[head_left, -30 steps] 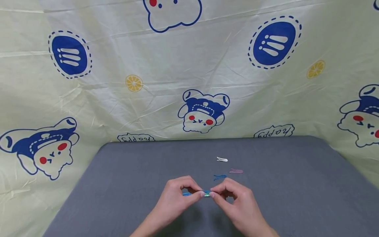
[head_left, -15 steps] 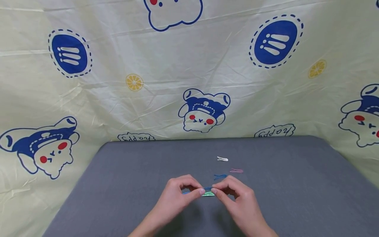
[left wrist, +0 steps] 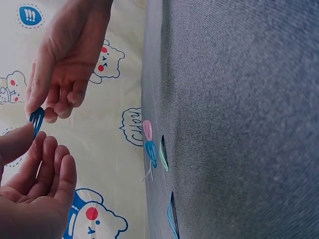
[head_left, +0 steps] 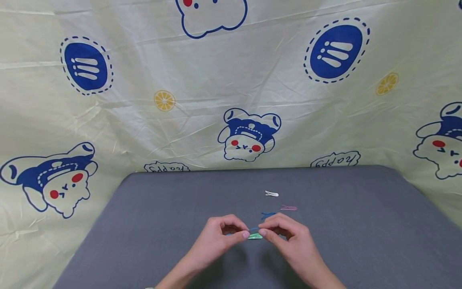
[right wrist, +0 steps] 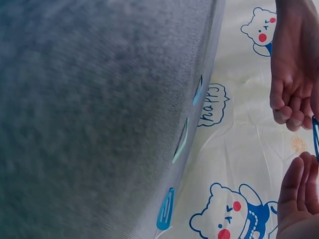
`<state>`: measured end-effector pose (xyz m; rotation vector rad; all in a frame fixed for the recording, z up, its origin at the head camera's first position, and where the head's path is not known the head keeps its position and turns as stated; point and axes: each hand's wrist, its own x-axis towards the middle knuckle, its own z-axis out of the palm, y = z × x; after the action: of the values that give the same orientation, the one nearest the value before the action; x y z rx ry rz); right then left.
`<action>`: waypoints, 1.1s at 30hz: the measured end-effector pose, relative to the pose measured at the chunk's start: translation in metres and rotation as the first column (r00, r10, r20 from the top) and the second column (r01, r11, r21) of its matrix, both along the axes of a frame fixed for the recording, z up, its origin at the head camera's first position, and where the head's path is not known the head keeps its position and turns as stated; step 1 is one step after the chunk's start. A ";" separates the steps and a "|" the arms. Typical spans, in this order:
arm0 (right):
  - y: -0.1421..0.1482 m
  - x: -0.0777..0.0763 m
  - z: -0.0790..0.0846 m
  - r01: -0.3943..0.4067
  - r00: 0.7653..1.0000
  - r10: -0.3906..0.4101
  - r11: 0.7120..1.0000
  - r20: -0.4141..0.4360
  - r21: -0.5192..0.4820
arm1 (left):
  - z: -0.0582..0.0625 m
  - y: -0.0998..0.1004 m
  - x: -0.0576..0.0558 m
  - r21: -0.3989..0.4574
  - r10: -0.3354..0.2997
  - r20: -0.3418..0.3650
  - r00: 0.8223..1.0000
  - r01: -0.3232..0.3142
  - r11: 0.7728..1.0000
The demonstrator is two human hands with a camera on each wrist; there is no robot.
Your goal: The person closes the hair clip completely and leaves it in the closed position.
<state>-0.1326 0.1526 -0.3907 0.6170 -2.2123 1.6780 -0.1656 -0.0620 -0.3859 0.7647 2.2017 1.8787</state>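
Note:
Between my two hands is a blue snap hair clip (left wrist: 37, 121), one end pinched by each. My left hand (head_left: 224, 237) grips its left end with thumb and forefinger, and my right hand (head_left: 286, 239) pinches the other end. It hangs clear of the table. Just below it in the head view, a green hair clip (head_left: 255, 236) lies on the cloth. Behind my left fingers another blue clip (left wrist: 172, 216) is mostly hidden from the head camera. Beyond my right fingers lies one more blue clip (head_left: 268, 215).
A pink hair clip (head_left: 288, 208) and a white hair clip (head_left: 272, 193) lie farther back on the grey cloth-covered table (head_left: 173, 200). A printed cream curtain (head_left: 195, 80) hangs behind the table's far edge.
Both hands have risen slightly with the blue hair clip, and the green clip beneath now shows more. The clips on the table stay where they were.

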 end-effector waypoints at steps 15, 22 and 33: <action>0.003 -0.003 0.009 0.035 0.996 -0.046 0.989 0.072 0.147 | 0.004 -0.003 -0.001 -0.074 0.018 -0.085 0.996 -0.024 0.997; 0.011 -0.005 0.015 -0.067 0.993 0.047 0.980 0.108 0.190 | 0.005 -0.002 -0.001 -0.111 0.023 -0.146 0.989 -0.040 0.993; 0.014 -0.016 0.021 -0.098 0.985 0.049 0.951 0.168 0.295 | 0.007 -0.001 -0.008 -0.205 0.007 -0.209 0.978 -0.051 0.978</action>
<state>-0.1487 0.1670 -0.3702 0.6665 -2.6204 1.4777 -0.1737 -0.0634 -0.3789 0.9302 2.4983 1.6076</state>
